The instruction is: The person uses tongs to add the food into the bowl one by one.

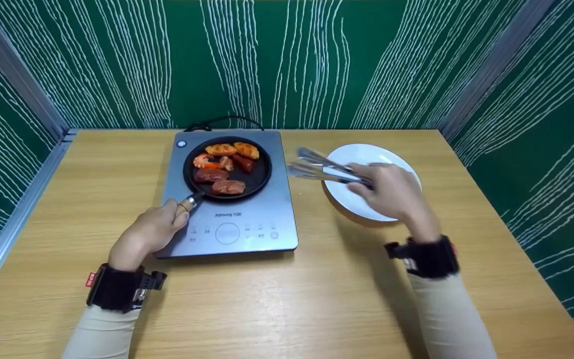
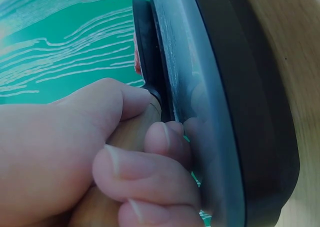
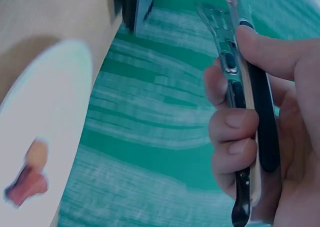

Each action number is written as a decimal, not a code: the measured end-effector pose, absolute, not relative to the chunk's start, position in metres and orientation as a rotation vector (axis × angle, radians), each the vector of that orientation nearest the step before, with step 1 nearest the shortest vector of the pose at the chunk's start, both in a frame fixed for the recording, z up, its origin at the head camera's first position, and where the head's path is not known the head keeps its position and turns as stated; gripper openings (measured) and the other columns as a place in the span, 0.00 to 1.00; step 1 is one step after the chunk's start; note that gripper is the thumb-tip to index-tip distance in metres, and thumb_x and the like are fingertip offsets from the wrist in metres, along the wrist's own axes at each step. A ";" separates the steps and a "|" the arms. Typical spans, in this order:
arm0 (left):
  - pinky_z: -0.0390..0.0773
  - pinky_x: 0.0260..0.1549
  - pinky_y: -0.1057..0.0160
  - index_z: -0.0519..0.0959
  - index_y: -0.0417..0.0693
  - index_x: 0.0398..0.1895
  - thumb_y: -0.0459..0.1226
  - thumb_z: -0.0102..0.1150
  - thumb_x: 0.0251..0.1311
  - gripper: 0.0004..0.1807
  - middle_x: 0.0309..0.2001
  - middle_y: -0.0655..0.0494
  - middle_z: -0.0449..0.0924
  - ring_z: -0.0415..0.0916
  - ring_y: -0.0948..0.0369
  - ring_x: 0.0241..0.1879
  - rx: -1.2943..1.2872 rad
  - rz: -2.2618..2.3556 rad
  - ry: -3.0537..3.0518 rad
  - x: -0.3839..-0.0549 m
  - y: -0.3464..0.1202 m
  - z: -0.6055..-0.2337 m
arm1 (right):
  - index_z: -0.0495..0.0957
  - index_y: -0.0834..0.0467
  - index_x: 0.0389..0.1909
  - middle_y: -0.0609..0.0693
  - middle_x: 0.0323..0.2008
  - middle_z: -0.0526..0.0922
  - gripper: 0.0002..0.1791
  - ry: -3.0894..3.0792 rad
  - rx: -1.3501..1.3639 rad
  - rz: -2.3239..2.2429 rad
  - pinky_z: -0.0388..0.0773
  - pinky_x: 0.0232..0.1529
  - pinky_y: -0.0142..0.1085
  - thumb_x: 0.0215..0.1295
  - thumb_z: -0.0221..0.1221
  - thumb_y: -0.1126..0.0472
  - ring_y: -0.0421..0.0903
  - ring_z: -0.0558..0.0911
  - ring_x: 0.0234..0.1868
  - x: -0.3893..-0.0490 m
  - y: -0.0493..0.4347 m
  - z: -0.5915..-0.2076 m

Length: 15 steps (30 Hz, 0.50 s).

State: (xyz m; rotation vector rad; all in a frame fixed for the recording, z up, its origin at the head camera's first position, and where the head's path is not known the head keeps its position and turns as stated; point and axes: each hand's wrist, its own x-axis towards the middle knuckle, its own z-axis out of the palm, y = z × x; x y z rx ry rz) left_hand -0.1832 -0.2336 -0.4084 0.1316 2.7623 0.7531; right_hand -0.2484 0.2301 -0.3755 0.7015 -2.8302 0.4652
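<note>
My left hand (image 1: 150, 229) grips the wooden handle (image 2: 132, 129) of a black frying pan (image 1: 257, 182). In the pan lie two browned yellow pieces (image 1: 221, 149), an orange shrimp (image 1: 202, 160), a dark red piece (image 1: 243, 163) and two pieces of meat (image 1: 228, 187). My right hand (image 1: 391, 189) holds metal tongs (image 1: 317, 168) with black grips, above a white plate (image 1: 354, 199). The tongs' tips are blurred and point left toward the pan; nothing shows between them. On the plate, the right wrist view shows a small reddish-orange piece of food (image 3: 32, 174).
The pan sits on a silver induction cooker (image 1: 254, 229) with touch controls along its near edge. A black cable (image 1: 232, 118) runs behind it. Green panels (image 1: 307, 65) with white lines enclose the wooden table (image 1: 277, 309) at the back and sides.
</note>
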 end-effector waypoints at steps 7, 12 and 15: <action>0.69 0.28 0.56 0.67 0.41 0.43 0.43 0.43 0.82 0.14 0.31 0.47 0.65 0.69 0.51 0.31 0.139 0.753 2.768 -0.183 -0.234 -0.408 | 0.85 0.52 0.60 0.52 0.33 0.80 0.20 -2.923 0.443 0.546 0.64 0.31 0.43 0.77 0.63 0.45 0.51 0.74 0.32 -0.238 0.292 -0.388; 0.69 0.29 0.55 0.67 0.41 0.43 0.44 0.44 0.83 0.14 0.31 0.47 0.66 0.69 0.50 0.31 0.155 0.756 2.776 -0.182 -0.234 -0.409 | 0.77 0.58 0.72 0.58 0.39 0.79 0.32 -3.006 0.225 0.568 0.63 0.31 0.45 0.77 0.62 0.42 0.55 0.74 0.35 -0.232 0.325 -0.394; 0.68 0.29 0.55 0.66 0.41 0.43 0.44 0.44 0.83 0.14 0.31 0.47 0.65 0.69 0.50 0.31 0.156 0.757 2.776 -0.182 -0.235 -0.409 | 0.74 0.58 0.74 0.60 0.41 0.78 0.34 -3.050 0.145 0.573 0.63 0.32 0.45 0.77 0.61 0.42 0.56 0.74 0.37 -0.232 0.340 -0.398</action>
